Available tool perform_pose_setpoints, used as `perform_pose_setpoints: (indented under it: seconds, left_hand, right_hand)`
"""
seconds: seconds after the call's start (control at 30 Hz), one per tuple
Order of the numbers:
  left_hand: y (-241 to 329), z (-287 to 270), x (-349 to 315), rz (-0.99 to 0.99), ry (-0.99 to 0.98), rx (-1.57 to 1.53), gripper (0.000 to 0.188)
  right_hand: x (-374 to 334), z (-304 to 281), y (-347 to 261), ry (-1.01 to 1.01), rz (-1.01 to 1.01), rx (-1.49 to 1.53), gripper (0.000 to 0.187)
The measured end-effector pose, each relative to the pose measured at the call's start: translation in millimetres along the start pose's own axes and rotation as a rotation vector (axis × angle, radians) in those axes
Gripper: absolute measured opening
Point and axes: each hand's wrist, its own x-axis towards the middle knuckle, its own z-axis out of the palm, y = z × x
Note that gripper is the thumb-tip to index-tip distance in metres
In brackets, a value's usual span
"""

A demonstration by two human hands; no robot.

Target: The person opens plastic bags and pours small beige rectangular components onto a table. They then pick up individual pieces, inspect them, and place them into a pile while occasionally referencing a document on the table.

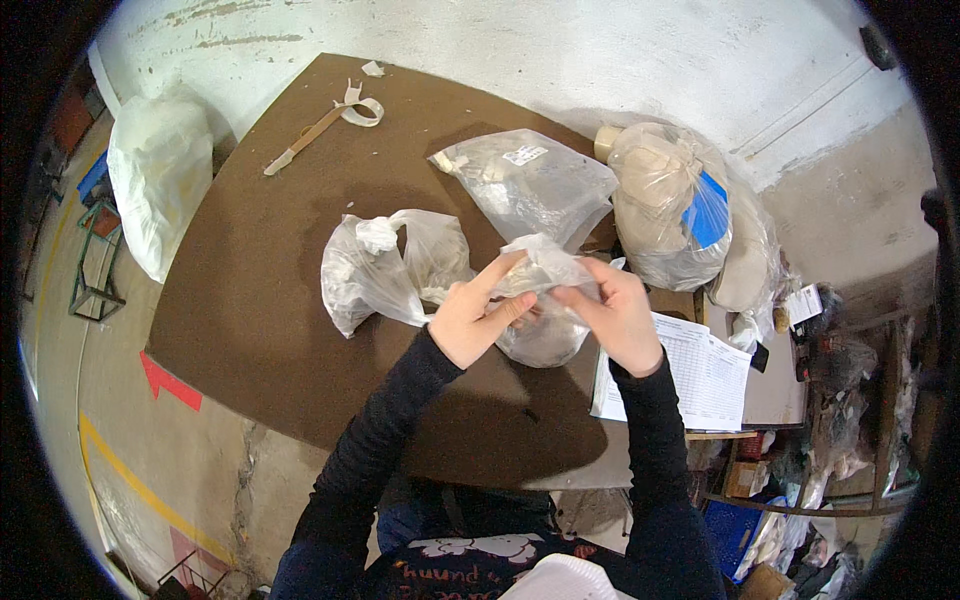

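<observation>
Fingers [510, 309], left and right, tight on clear bag [547, 343], beside bunched bag [372, 284] with whitish contents [377, 235].

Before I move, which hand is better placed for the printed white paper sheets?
Probably the right hand: its wrist is beside the sheets; the left hand is farther off. Both hold a translucent plastic bag.

Worktop [250, 330]: brown. Behind worktop: scuffed white wall [480, 60]. Left of worktop: grey floor [205, 440], yellow line [130, 464]. Right of worktop: loaded rack [893, 400].
</observation>
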Motion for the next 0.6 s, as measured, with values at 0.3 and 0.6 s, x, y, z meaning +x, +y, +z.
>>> perform_pose_setpoints:
  seconds: [0.3, 0.6]
  left_hand:
    - [8.3, -101.0, -0.1, 0.09, 0.57, 1.186, 0.04]
    - [21.3, -30.9, -5.1, 0.119, -0.01, 0.056, 0.005]
  right_hand:
    - [3.1, -30.4, -16.5, 0.137, -0.148, 0.182, 0.038]
    - [36.1, 71.4, 28.0, -0.27, -0.359, -0.195, 0.053]
